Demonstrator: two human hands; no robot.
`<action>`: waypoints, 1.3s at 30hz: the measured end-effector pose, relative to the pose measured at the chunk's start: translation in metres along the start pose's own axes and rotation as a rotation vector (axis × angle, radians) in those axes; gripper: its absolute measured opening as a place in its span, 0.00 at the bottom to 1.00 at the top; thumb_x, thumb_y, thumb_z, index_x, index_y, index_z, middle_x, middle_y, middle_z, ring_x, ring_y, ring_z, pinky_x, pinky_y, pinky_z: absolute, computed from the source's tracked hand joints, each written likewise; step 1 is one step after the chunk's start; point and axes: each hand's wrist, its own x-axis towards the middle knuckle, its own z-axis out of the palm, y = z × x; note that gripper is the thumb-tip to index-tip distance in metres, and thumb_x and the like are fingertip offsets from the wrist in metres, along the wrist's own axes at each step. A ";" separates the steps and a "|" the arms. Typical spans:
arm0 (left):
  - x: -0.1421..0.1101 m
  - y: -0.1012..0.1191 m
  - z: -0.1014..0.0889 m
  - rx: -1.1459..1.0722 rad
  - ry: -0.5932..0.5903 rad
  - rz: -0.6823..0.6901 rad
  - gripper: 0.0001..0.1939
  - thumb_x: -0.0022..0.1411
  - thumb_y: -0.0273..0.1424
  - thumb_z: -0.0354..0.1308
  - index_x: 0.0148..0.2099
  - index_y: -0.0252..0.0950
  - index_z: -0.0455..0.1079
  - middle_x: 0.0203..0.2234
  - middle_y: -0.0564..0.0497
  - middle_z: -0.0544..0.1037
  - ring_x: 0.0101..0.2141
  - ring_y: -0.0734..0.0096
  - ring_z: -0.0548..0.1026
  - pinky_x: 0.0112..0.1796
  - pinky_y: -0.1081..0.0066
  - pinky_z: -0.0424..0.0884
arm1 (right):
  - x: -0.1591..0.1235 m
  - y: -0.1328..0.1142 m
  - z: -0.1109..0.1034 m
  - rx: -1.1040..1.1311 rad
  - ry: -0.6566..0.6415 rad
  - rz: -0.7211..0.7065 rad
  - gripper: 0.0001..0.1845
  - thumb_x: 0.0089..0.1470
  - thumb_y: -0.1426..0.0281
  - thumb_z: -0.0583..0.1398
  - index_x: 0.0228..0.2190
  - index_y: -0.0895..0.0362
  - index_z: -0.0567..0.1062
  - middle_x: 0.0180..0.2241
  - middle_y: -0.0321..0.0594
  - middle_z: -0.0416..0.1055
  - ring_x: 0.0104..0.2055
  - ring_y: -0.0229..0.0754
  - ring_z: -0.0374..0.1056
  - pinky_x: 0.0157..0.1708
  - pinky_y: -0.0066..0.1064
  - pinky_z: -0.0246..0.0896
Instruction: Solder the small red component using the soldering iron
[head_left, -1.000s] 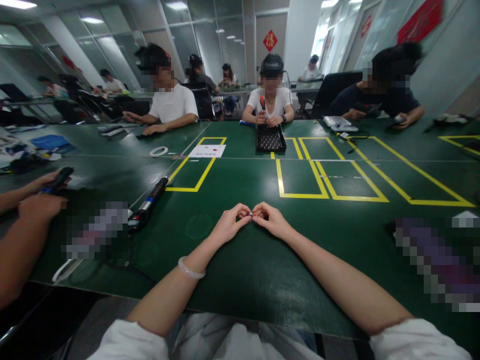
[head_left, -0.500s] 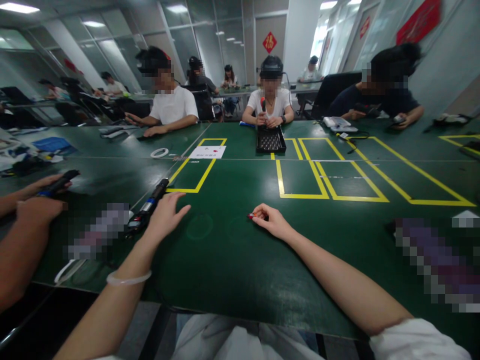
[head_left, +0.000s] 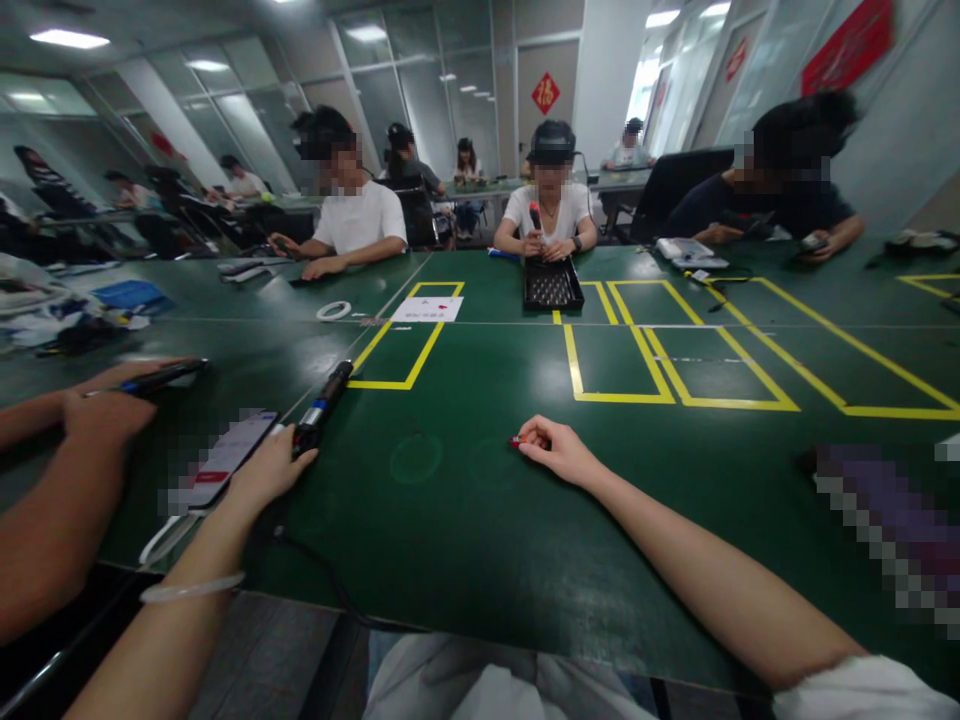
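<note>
My left hand [head_left: 271, 462] is at the near end of a black electric screwdriver [head_left: 324, 402] with a blue band, lying on the green table. Its thumb points right along the near side, and its fingers close over the tool, partly hidden. In my right hand [head_left: 559, 450] a small red and orange piece [head_left: 514, 441] is pinched between thumb and fingers, its tip sticking out to the left. The piece is too small to name.
A phone [head_left: 225, 460] lies left of my left hand; a black cable [head_left: 322, 570] runs over the near table edge. Co-workers sit around, one by a black tray [head_left: 553, 290], another's hands [head_left: 105, 400] at left. Yellow tape [head_left: 622, 398] marks rectangles. A blurred device [head_left: 885, 530] lies right.
My left hand has left the small piece, moved left with fingers spread, and come down on the electric screwdriver. My right hand keeps the piece in nearly the same place. The view has shifted slightly.
</note>
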 end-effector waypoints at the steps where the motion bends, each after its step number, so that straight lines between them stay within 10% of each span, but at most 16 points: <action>1: 0.002 0.000 -0.001 0.001 -0.013 0.017 0.33 0.58 0.45 0.50 0.59 0.29 0.60 0.51 0.36 0.72 0.50 0.48 0.71 0.48 0.58 0.67 | 0.000 -0.001 0.000 -0.010 -0.003 -0.001 0.11 0.54 0.64 0.60 0.37 0.58 0.71 0.28 0.35 0.68 0.27 0.35 0.62 0.29 0.27 0.58; 7: -0.006 0.034 -0.016 0.006 -0.023 0.064 0.36 0.57 0.52 0.50 0.58 0.30 0.63 0.50 0.35 0.72 0.48 0.47 0.73 0.45 0.58 0.69 | 0.000 -0.002 0.002 -0.046 -0.019 -0.008 0.10 0.55 0.65 0.60 0.37 0.58 0.71 0.29 0.36 0.70 0.27 0.35 0.62 0.28 0.27 0.57; 27: -0.070 0.268 -0.012 -0.029 0.004 0.435 0.35 0.58 0.45 0.55 0.63 0.35 0.54 0.44 0.39 0.71 0.42 0.53 0.74 0.38 0.63 0.68 | -0.011 -0.006 -0.006 0.001 -0.034 -0.005 0.11 0.54 0.64 0.61 0.36 0.58 0.71 0.28 0.36 0.69 0.31 0.38 0.64 0.34 0.30 0.61; 39: -0.086 0.308 0.002 -0.157 0.016 0.512 0.35 0.57 0.44 0.56 0.63 0.36 0.54 0.44 0.39 0.70 0.43 0.53 0.72 0.41 0.62 0.67 | -0.015 0.000 -0.009 -0.095 0.145 -0.062 0.04 0.51 0.71 0.59 0.33 0.57 0.70 0.31 0.37 0.69 0.31 0.37 0.65 0.34 0.30 0.62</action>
